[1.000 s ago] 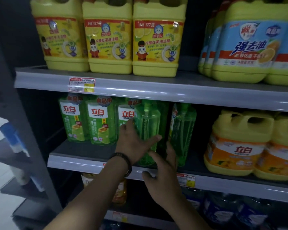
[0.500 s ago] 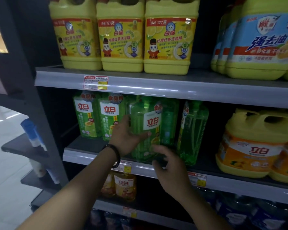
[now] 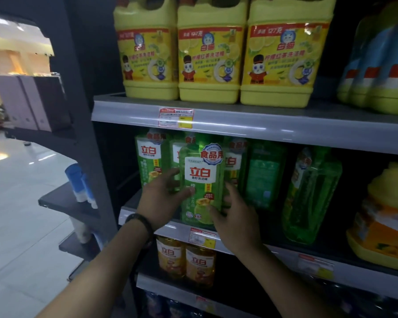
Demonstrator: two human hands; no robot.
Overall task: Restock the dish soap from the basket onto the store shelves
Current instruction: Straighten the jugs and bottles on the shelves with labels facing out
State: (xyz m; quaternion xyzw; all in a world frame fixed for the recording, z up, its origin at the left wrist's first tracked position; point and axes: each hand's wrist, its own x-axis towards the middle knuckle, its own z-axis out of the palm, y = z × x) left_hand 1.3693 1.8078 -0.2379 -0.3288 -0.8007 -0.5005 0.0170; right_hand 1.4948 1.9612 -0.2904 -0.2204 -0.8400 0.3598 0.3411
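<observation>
At the middle shelf (image 3: 283, 253) edge, left hand (image 3: 161, 203) and right hand (image 3: 237, 222) each curl a grip round the front soap bottle (image 3: 201, 180), crowded by green bottles (image 3: 147, 161); yellow jugs (image 3: 209, 53) stand above.

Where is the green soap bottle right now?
In the head view, left of centre, the green soap bottle sits at the front edge of the middle shelf, gripped between the left hand and right hand, ahead of other green bottles.

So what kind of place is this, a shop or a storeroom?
Probably a supermarket's cleaning aisle: tiered shelves with price tags on their front rails, rows of identical yellow jugs, and a green dish soap bottle among matching ones.
</observation>
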